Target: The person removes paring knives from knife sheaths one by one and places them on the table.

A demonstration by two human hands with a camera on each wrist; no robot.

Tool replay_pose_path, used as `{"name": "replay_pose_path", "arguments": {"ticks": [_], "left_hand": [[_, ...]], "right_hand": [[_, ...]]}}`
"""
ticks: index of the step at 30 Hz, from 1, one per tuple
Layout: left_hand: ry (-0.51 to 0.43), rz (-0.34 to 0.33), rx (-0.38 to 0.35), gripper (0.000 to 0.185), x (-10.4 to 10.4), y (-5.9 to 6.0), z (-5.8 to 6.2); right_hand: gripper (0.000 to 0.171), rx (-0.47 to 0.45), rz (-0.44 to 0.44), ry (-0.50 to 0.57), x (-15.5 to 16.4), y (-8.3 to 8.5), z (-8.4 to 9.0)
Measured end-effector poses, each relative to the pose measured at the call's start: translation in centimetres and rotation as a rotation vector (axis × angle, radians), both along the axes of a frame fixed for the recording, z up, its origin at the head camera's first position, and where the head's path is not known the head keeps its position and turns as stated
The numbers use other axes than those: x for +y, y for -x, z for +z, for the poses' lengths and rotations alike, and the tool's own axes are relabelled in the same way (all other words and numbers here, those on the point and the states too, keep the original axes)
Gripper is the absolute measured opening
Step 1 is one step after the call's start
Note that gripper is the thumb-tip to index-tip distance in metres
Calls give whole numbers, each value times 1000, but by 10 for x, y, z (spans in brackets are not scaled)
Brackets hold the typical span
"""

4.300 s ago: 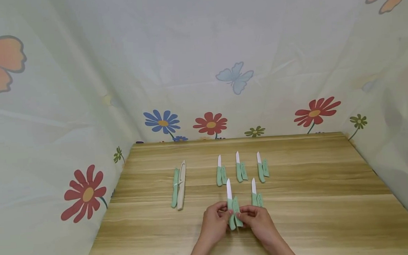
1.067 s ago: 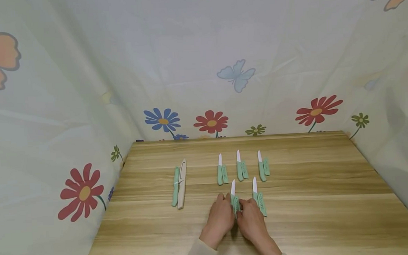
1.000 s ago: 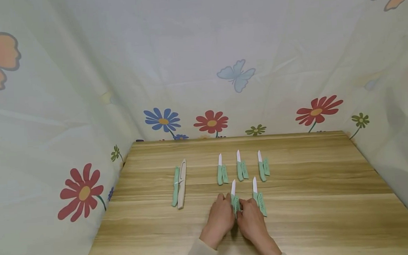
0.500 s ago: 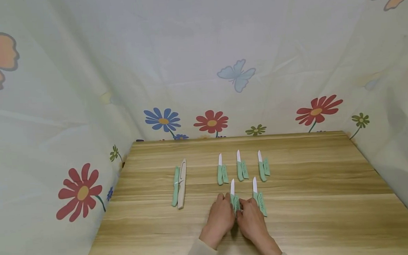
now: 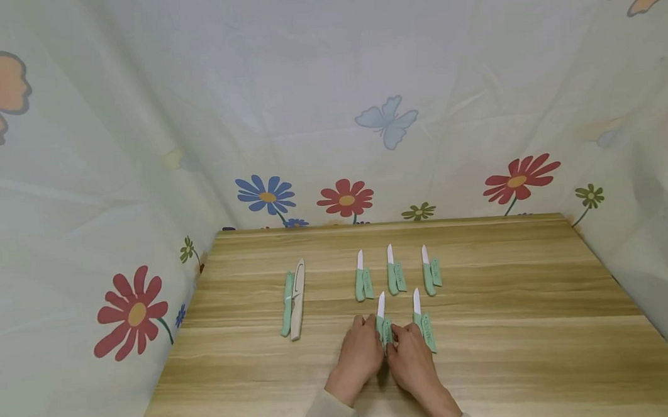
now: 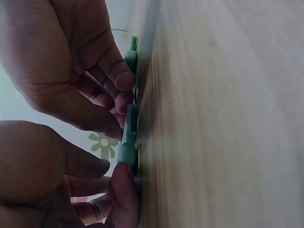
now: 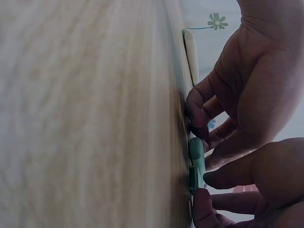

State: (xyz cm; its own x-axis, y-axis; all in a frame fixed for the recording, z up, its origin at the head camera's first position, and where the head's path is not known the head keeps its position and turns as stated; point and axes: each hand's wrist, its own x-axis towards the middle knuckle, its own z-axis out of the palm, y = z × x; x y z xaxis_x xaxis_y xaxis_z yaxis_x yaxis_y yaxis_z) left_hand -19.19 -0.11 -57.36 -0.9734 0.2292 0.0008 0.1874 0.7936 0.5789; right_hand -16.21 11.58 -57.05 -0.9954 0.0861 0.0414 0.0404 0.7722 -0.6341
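A small knife [image 5: 381, 305] with a white blade and a green handle lies on the wooden table [image 5: 523, 356], its green sheath [image 5: 388, 331] close beside it on the right. My left hand [image 5: 372, 330] pinches the handle from the left with curled fingers. From the right, my right hand [image 5: 396, 336] pinches the sheath. The wrist views show the green handle [image 6: 128, 142] [image 7: 196, 156] flat on the wood with fingertips of both hands curled onto it. Most of the handle is hidden under my fingers in the head view.
Three more green knives with sheaths [image 5: 393, 276] stand in a row farther back, and another pair [image 5: 421, 322] lies just right of my hands. A beige knife [image 5: 297, 298] and a green sheath [image 5: 286, 304] lie at the left. Flowered cloth walls [image 5: 140, 181] surround the table.
Since 4.3 s ago my hands have carried the knife and sheath forward and set them down beside the right-hand pair. Over the last second nothing has visibly moved.
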Motion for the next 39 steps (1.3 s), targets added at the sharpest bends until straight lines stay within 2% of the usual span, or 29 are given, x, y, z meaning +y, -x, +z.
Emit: {"name": "replay_pose_path", "arguments": {"ticks": [15,21,27,30,32,39], "left_hand": [[4,-4,-4,42,0,2,1],[-28,-7,-2,40,-2,3,2],[-90,-15,-32,41,-11,5,-4],[-130,-9,-36,41,-20,4,-4],[-161,2,-28,41,-28,1,-1],[-215,102,14,39,-60,-6,10]], "right_hand": [[40,-19,2,3,0,1,4],[41,-10,-1,22,0,0,4],[43,12,-14,78,-1,-2,6],[40,29,-9,169,-3,-3,9],[37,21,-3,266,-7,-3,12],[36,-123,60,674,-23,-5,18]]}}
